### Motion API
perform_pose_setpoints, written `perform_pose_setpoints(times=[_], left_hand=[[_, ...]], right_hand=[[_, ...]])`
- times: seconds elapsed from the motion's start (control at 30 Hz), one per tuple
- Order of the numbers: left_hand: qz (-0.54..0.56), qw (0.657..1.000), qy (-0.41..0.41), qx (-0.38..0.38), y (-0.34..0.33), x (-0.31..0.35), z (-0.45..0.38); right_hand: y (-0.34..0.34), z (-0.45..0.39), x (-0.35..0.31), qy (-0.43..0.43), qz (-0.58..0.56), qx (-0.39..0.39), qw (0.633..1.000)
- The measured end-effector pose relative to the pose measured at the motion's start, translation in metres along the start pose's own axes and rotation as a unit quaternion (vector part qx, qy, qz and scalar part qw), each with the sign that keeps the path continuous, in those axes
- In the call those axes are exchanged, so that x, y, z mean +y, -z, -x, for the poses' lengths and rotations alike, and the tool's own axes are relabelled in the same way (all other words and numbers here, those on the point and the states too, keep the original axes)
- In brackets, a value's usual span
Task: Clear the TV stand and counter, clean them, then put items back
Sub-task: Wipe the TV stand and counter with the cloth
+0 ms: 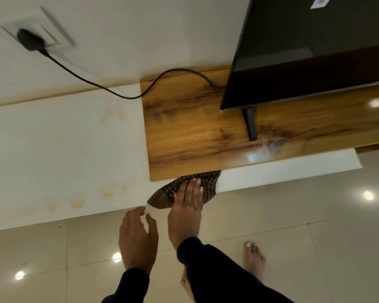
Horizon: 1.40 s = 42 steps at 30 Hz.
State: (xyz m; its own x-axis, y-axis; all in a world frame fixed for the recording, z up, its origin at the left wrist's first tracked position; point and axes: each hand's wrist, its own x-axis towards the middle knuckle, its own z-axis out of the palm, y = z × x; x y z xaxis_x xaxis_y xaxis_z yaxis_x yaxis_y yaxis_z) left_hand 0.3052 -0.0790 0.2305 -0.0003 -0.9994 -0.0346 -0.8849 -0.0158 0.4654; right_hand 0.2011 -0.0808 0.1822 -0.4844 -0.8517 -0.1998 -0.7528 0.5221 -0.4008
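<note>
White counter (pixel 59 149) is running along the wall, showing yellowish stains near its front edge and middle. Wooden TV stand top (pixel 195 132) is sitting on the counter's right part; its left front corner is just above the cloth. TV (pixel 315 51) is standing on the stand's rear right, one black leg (pixel 251 125) planted toward the front edge, with a wet-looking smear just right of the leg's foot. Black cable (pixel 109 89) is trailing from a wall plug (pixel 30 40) across the stand's back left corner to the TV.

Checked cloth (pixel 184 189) is lying on the counter's front edge, tucked against the stand's front left corner, its long axis slanting from lower left to upper right, one end overhanging the edge.

Right hand (pixel 187 204) is pressing flat on the cloth, fingers extended, not curled round it. Left hand (pixel 137 235) is hovering off the counter's front edge, relaxed and holding nothing, just left of the cloth.

Judgement: wiping stage under way. The stains are lying to the left of the cloth, so a leftward sweep by the right hand looks likely; the left hand is nearer those stains but bare.
</note>
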Motion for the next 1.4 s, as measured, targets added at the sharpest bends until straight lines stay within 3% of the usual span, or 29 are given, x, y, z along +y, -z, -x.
perform_pose_setpoints(times=[0.1,0.2,0.27,0.4,0.47,0.6,0.83,1.0,1.2,1.33,1.4], left_hand=[[0.020,0.996,0.075,0.050,0.016,-0.018,-0.014],[0.022,0.995,0.073,0.067,0.028,-0.026,-0.021],[0.011,0.996,0.058,0.060,0.031,-0.028,-0.024],[-0.028,0.999,0.014,0.019,0.021,-0.024,-0.022],[-0.043,0.999,-0.020,-0.015,0.010,-0.013,-0.019],[-0.059,0.991,-0.102,-0.057,-0.008,0.021,-0.010],[-0.043,0.985,-0.145,-0.082,-0.034,0.070,0.008],[-0.048,0.981,-0.168,-0.085,-0.054,0.087,0.017],[-0.059,0.979,-0.175,-0.091,-0.071,0.103,0.025],[-0.071,0.975,-0.188,-0.094,-0.079,0.107,0.025],[-0.072,0.974,-0.191,-0.100,-0.081,0.111,0.029]], right_hand=[[-0.009,0.016,-0.040,0.074,0.016,-0.053,0.996],[-0.016,0.024,-0.050,0.164,0.055,-0.114,0.978],[-0.013,0.014,-0.032,0.237,0.072,-0.097,0.964],[0.016,-0.035,0.036,0.489,0.169,-0.104,0.849],[0.032,-0.057,0.068,0.525,0.162,-0.090,0.830],[0.065,-0.071,0.140,0.475,0.132,-0.086,0.866],[0.149,-0.094,0.265,0.338,0.079,-0.120,0.930],[0.208,-0.098,0.358,0.129,0.039,-0.044,0.990],[0.262,-0.108,0.418,-0.124,0.014,0.034,0.992],[0.254,-0.103,0.419,-0.049,0.000,0.064,0.997],[0.241,-0.101,0.413,-0.076,-0.030,0.103,0.991]])
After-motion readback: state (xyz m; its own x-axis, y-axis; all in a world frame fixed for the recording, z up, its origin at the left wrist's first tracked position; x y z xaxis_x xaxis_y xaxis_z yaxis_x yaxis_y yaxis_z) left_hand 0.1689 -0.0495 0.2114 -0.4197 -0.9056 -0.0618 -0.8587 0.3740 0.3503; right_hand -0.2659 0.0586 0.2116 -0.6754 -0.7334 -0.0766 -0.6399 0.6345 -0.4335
